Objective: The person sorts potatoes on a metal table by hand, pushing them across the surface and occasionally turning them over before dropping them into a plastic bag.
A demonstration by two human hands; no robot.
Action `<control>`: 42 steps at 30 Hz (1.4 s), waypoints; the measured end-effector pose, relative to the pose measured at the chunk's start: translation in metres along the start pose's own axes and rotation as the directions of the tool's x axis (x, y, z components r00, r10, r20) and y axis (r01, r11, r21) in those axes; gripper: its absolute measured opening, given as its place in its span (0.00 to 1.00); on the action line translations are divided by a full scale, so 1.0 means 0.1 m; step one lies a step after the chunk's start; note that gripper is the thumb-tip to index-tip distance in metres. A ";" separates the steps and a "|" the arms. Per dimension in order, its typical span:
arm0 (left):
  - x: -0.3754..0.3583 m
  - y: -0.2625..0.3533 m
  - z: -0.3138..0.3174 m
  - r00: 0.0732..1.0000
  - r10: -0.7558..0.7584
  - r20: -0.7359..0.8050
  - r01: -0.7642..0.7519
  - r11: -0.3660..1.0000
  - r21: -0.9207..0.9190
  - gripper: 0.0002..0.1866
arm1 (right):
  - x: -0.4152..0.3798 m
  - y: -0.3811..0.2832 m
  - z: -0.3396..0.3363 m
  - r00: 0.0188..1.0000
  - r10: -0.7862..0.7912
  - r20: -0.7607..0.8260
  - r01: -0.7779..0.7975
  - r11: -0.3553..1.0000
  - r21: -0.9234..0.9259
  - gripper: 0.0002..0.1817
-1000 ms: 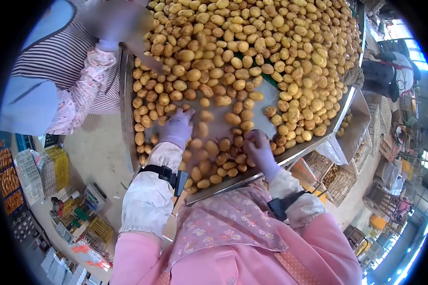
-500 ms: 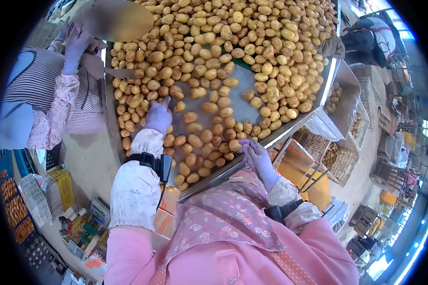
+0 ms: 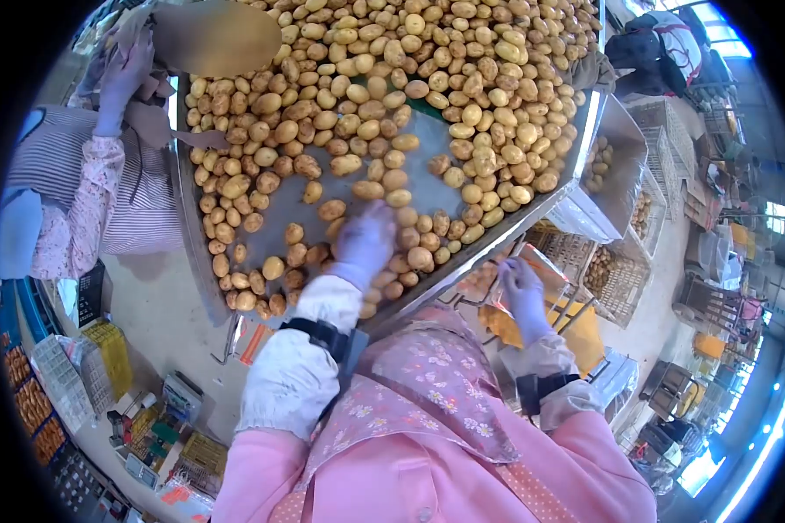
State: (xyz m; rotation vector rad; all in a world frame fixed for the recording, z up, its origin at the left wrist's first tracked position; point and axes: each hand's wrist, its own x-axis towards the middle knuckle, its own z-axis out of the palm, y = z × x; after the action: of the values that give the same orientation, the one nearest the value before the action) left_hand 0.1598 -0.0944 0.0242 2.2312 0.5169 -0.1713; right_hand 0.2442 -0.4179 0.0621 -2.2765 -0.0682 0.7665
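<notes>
Many small yellow-brown potatoes (image 3: 488, 113) lie spread over a metal-edged sorting table (image 3: 275, 218). My left hand (image 3: 366, 244), in a pale purple glove, is among the potatoes near the table's front edge. Motion smears its fingers, and whatever lies under them is hidden. My right hand (image 3: 522, 283), gloved alike, is past the table's right front edge, above a container with an orange-yellow lining (image 3: 501, 327). Its fingers are curled together, and I cannot make out what is in them. Beside that hand, more potatoes (image 3: 480, 281) show below the table's edge.
Another person in a striped apron (image 3: 144, 183) stands at the table's left side, a gloved hand (image 3: 126, 78) raised. On the right are a lined box (image 3: 619, 166) and plastic crates (image 3: 624, 292) holding potatoes. Yellow crates (image 3: 106, 349) stand on the floor at left.
My left hand has swept right and toward me across the potatoes, and bare table shows where it was. My right hand has moved right, off the table edge, away from a potato at its fingertips.
</notes>
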 end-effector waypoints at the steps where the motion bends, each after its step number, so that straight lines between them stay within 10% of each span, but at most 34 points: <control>1: -0.02 -0.12 -0.04 0.996 0.089 -0.023 -0.083 0.980 0.183 0.17 | 0.01 0.26 -0.21 0.990 -0.102 -0.102 0.044 0.886 -0.461 0.20; 2: 0.03 -0.28 0.02 0.996 0.093 -0.005 -0.091 0.981 0.173 0.17 | 0.03 0.47 -0.31 0.961 -0.238 -0.144 0.020 0.575 -0.818 0.21; 5: -0.03 -0.23 -0.04 0.995 -0.008 0.095 -0.011 0.979 0.202 0.16 | 0.06 -0.47 -0.13 0.896 -0.427 -0.125 0.369 0.870 -0.327 0.24; 7: -0.06 -0.36 0.05 0.999 -0.003 0.045 -0.009 0.963 0.270 0.15 | 0.34 -0.67 0.36 0.796 -0.605 0.031 0.593 0.766 -0.248 0.22; 9: -0.13 -0.40 -0.03 1.000 -0.008 0.001 0.007 0.952 0.307 0.15 | 0.53 -1.12 0.82 0.860 -0.451 0.239 0.499 0.647 -0.576 0.20; 14: -0.44 -0.68 -0.25 0.964 -0.079 -0.252 0.088 0.996 0.026 0.14 | 0.69 -1.21 1.14 0.919 -0.215 0.331 0.390 0.617 -0.683 0.19; 15: -0.50 -0.53 -0.25 0.923 -0.073 -0.378 0.044 0.995 -0.085 0.15 | 0.62 -1.10 1.16 0.937 -0.164 0.308 0.202 0.975 -0.096 0.18; 16: -0.56 -0.38 -0.12 0.851 0.141 -0.506 -0.148 0.989 0.025 0.18 | 0.59 -1.05 1.19 0.934 -0.113 0.339 -0.093 0.840 0.535 0.17; 17: -0.64 -0.08 -0.10 0.982 0.015 -0.191 -0.069 0.958 -0.278 0.28 | 0.51 -1.04 1.23 0.903 -0.003 0.429 -0.355 0.557 0.751 0.16; 20: -0.74 0.46 0.00 0.835 0.488 -0.255 -0.469 0.873 0.137 0.26 | 0.08 -1.00 1.13 0.946 -0.056 0.320 -0.247 0.518 0.819 0.14; 22: -0.60 0.49 -0.44 0.762 0.589 -0.269 -0.551 0.808 0.209 0.18 | 0.16 -0.62 0.66 0.936 -0.077 0.343 -0.181 0.731 0.658 0.16; 23: -0.60 -0.01 -0.37 0.990 0.126 -0.068 -0.143 0.859 -0.492 0.14 | 0.16 -0.38 0.40 0.973 -0.173 0.152 0.105 0.921 0.375 0.16; 25: -0.58 -0.67 -0.74 0.813 0.116 -0.571 -0.154 0.988 -0.019 0.12 | 0.11 0.04 -0.24 0.935 -0.354 0.015 0.340 0.886 -0.316 0.18; 26: -0.64 -1.15 -0.91 0.765 -0.117 -0.633 -0.046 0.971 -0.235 0.13 | 0.07 0.17 -0.50 0.928 -0.371 0.030 0.316 0.742 -0.591 0.19; 27: -0.83 -1.61 -1.06 0.806 -0.080 -0.587 0.332 0.881 0.336 0.19 | 0.04 0.19 -0.57 0.931 -0.366 0.017 0.301 0.738 -0.604 0.19; 29: -0.95 -1.99 -1.06 0.799 -0.441 -0.410 0.568 0.777 0.270 0.23 | 0.06 0.12 -0.52 0.822 -0.555 -0.129 0.319 0.635 -0.704 0.19; 31: -1.00 -1.89 -0.92 0.817 -0.402 -0.414 0.543 0.778 0.317 0.23 | 0.19 -0.30 -0.17 0.694 -0.719 0.051 0.609 0.547 -0.574 0.20; 34: -1.05 -2.06 -0.86 0.853 -0.340 -0.397 0.482 0.804 0.347 0.24 | 0.25 -0.86 0.48 0.748 -0.565 0.349 0.630 0.439 -0.640 0.18; 37: -1.11 -1.87 -0.85 0.849 -0.338 -0.406 0.459 0.852 0.252 0.25 | 0.48 -1.12 0.82 0.856 -0.130 0.500 0.516 0.228 -0.825 0.14; 42: -1.35 -1.07 -0.45 0.839 0.050 -0.543 0.132 0.948 0.291 0.25 | 0.69 -0.91 0.90 0.869 -0.228 0.440 0.479 0.612 -0.629 0.13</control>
State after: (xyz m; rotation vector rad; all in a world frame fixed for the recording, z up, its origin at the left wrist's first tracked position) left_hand -0.0092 -0.0396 0.0181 2.5866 0.8971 0.4081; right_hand 0.2667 -0.2768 0.0358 -2.6836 -1.1565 0.9931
